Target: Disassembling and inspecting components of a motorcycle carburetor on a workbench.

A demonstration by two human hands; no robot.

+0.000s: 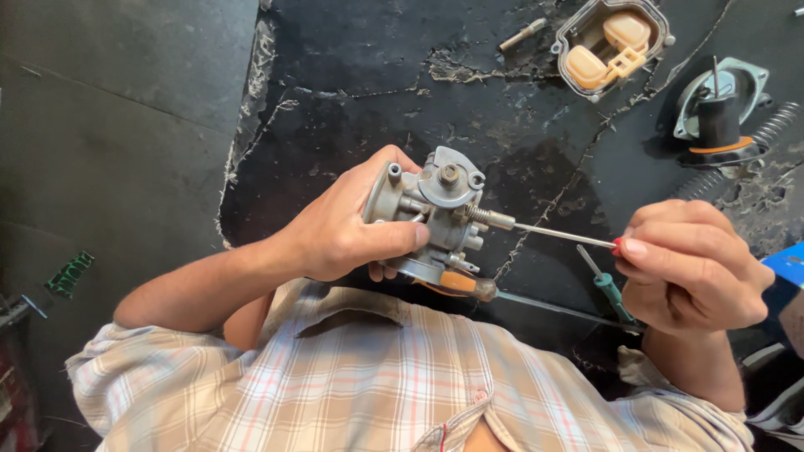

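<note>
My left hand (343,230) grips a grey metal carburetor body (435,209), held up over a black worn mat (377,84). My right hand (691,264) is closed around the red handle of a thin screwdriver (565,236). The shaft points left and its tip meets a spring-loaded screw on the carburetor's right side.
On the mat lie a second screwdriver with an orange handle (481,289), a small green-handled tool (610,289), a float bowl with tan floats (611,42), a round cap with a black slide (720,109), a coil spring (775,125) and a small bolt (523,33). My plaid shirt (402,377) fills the bottom.
</note>
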